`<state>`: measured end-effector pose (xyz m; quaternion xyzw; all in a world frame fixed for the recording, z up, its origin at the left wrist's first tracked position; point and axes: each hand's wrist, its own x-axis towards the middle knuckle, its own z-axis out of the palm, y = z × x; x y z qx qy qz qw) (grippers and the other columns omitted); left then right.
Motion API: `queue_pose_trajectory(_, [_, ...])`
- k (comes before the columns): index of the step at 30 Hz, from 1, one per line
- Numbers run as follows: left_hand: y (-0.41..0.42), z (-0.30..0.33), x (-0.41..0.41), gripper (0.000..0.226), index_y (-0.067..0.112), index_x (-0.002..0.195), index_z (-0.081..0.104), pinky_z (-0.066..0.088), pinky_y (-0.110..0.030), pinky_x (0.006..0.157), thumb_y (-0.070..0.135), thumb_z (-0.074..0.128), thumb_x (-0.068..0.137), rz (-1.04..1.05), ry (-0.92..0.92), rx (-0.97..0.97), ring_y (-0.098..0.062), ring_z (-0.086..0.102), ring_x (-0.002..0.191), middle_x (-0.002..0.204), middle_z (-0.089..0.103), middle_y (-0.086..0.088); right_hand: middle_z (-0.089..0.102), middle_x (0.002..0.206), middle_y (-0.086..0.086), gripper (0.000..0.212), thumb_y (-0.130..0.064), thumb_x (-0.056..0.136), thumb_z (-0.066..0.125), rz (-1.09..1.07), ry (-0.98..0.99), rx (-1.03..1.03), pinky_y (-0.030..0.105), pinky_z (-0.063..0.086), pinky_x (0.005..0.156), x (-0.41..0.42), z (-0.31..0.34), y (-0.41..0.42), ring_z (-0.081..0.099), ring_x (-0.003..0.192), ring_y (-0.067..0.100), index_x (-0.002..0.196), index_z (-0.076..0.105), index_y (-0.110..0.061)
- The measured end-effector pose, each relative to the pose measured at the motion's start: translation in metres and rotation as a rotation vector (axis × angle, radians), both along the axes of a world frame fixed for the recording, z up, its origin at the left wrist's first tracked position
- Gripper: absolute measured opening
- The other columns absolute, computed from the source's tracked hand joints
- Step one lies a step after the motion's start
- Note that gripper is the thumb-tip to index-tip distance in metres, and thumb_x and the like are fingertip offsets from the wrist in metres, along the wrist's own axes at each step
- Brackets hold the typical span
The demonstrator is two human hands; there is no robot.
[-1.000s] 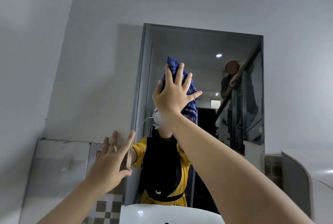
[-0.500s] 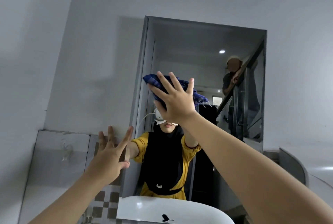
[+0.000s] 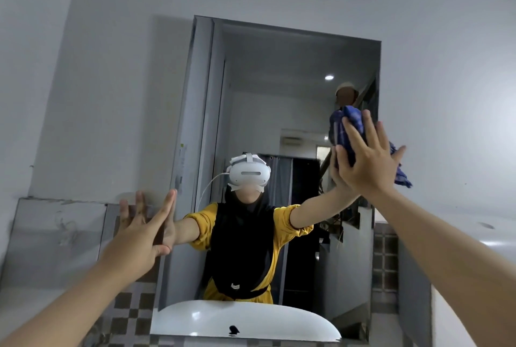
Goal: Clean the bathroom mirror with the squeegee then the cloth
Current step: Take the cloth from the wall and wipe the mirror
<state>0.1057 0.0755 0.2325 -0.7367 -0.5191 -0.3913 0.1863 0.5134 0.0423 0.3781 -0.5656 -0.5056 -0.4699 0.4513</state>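
writing i can read is nowhere in this view; the small pale mark low on the black garment in the reflection is too tiny to make out, and the pale stickers on the door frame reflected at the mirror's [image 3: 279,89] left side are blurred.

my right hand [image 3: 365,162] is flat and spread, all 5 fingers splayed, pressing the blue checked cloth [image 3: 350,128] against the glass near the mirror's right edge, at about mid height. the cloth is bunched under my palm; part sticks out above my fingertips, and a corner hangs out past my thumb, over the wall beside the mirror. it is pinned by the palm, not gripped by curled fingers.

my left hand [image 3: 139,232] is open wide and holds nothing. it is raised at the mirror's lower left edge, fingers spread. its reflection meets it closely, but i cannot tell whether the fingertips touch the glass.

most of the cloth is hidden behind my right hand. the squeegee is not something i can find here. below, the white basin [image 3: 243,321] is cut off by the frame, with a small dark fitting on it that i cannot identify. in the reflection i see a white headset [image 3: 248,174] with a cable, yellow sleeves, and a 2nd person high at the right, partly covered by the cloth. both my forearms run out of the picture at the bottom.
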Motion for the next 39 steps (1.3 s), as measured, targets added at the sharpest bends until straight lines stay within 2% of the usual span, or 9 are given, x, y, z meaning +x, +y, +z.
queue_pose_trajectory(5, [0.000, 0.001, 0.001, 0.113, 0.060, 0.118, -0.032, -0.002, -0.054, 0.111, 0.029, 0.069, 0.078, 0.016, -0.017, -0.003, -0.045, -0.012, 0.138, 0.152, -0.010, -0.020, 0.021, 0.161, 0.000, 0.055, -0.045, 0.094, 0.040, 0.010, 0.265, 0.046, 0.076, 0.017, 0.102, -0.011, -0.017, 0.009, 0.022, 0.145, 0.030, 0.147, 0.027, -0.038])
queue_pose_trajectory(9, [-0.008, 0.001, 0.012, 0.095, 0.024, 0.132, -0.029, -0.007, -0.052, 0.111, 0.019, 0.055, 0.088, 0.113, -0.048, -0.062, -0.032, -0.035, 0.124, 0.140, -0.031, -0.013, 0.019, 0.161, 0.001, 0.052, -0.043, 0.094, 0.040, 0.072, 0.428, 0.068, 0.077, 0.012, 0.102, -0.043, -0.034, 0.015, 0.019, 0.146, 0.031, 0.146, 0.031, -0.038])
queue_pose_trajectory(16, [-0.006, 0.001, 0.004, 0.100, 0.041, 0.132, -0.024, 0.004, -0.055, 0.112, 0.029, 0.063, 0.083, 0.022, -0.055, -0.097, -0.041, -0.021, 0.137, 0.152, -0.020, -0.015, 0.009, 0.163, -0.002, 0.053, -0.042, 0.094, 0.039, 0.147, 0.484, 0.043, 0.077, 0.003, 0.103, -0.108, -0.057, 0.017, 0.008, 0.148, 0.030, 0.146, 0.029, -0.041])
queue_pose_trajectory(20, [-0.012, -0.006, -0.001, 0.097, 0.046, 0.130, -0.031, 0.030, -0.051, 0.105, 0.034, 0.055, 0.087, 0.002, -0.003, -0.046, -0.037, -0.027, 0.130, 0.146, -0.029, -0.016, 0.011, 0.163, 0.000, 0.051, -0.039, 0.094, 0.041, 0.196, 0.483, 0.044, 0.079, 0.004, 0.101, -0.158, -0.061, 0.022, 0.010, 0.148, 0.031, 0.144, 0.034, -0.039])
queue_pose_trajectory(22, [-0.015, -0.014, -0.004, 0.091, 0.047, 0.133, -0.025, 0.044, -0.049, 0.098, 0.037, 0.053, 0.087, -0.024, -0.008, -0.001, -0.034, -0.023, 0.127, 0.148, -0.027, -0.016, 0.010, 0.163, -0.001, 0.052, -0.039, 0.094, 0.042, 0.206, 0.429, 0.022, 0.079, 0.005, 0.100, -0.188, -0.061, 0.024, 0.008, 0.148, 0.031, 0.145, 0.034, -0.039])
queue_pose_trajectory(26, [-0.013, -0.035, -0.006, 0.096, 0.045, 0.136, -0.021, 0.040, -0.050, 0.099, 0.042, 0.059, 0.083, -0.059, -0.015, 0.015, -0.033, -0.024, 0.129, 0.148, -0.028, -0.017, 0.005, 0.163, -0.004, 0.050, -0.038, 0.094, 0.041, 0.238, 0.246, -0.075, 0.078, 0.000, 0.101, -0.250, -0.065, 0.031, 0.004, 0.149, 0.031, 0.143, 0.031, -0.043])
queue_pose_trajectory(30, [-0.005, -0.049, -0.007, 0.114, 0.049, 0.136, -0.018, 0.039, -0.051, 0.098, 0.044, 0.074, 0.068, -0.044, -0.001, 0.063, -0.037, -0.009, 0.134, 0.149, -0.014, -0.018, 0.022, 0.160, -0.001, 0.051, -0.034, 0.088, 0.051, 0.298, 0.031, -0.080, 0.079, 0.005, 0.100, -0.295, -0.072, 0.038, 0.019, 0.146, 0.034, 0.138, 0.042, -0.039])
queue_pose_trajectory(33, [0.000, -0.054, -0.009, 0.116, 0.044, 0.140, -0.010, 0.040, -0.052, 0.095, 0.045, 0.077, 0.063, -0.036, -0.002, 0.077, -0.038, 0.001, 0.136, 0.151, -0.004, -0.020, 0.028, 0.158, -0.001, 0.054, -0.036, 0.089, 0.047, 0.274, -0.185, -0.092, 0.077, 0.010, 0.102, -0.298, -0.079, 0.041, 0.026, 0.144, 0.034, 0.143, 0.039, -0.039])
queue_pose_trajectory(39, [0.007, -0.055, -0.009, 0.108, 0.041, 0.143, -0.004, 0.037, -0.054, 0.097, 0.043, 0.074, 0.067, -0.043, -0.009, 0.103, -0.038, -0.006, 0.137, 0.152, -0.010, -0.019, 0.028, 0.159, -0.001, 0.053, -0.042, 0.092, 0.043, 0.190, -0.546, -0.173, 0.076, 0.015, 0.102, -0.242, -0.083, 0.036, 0.024, 0.144, 0.034, 0.145, 0.036, -0.040])
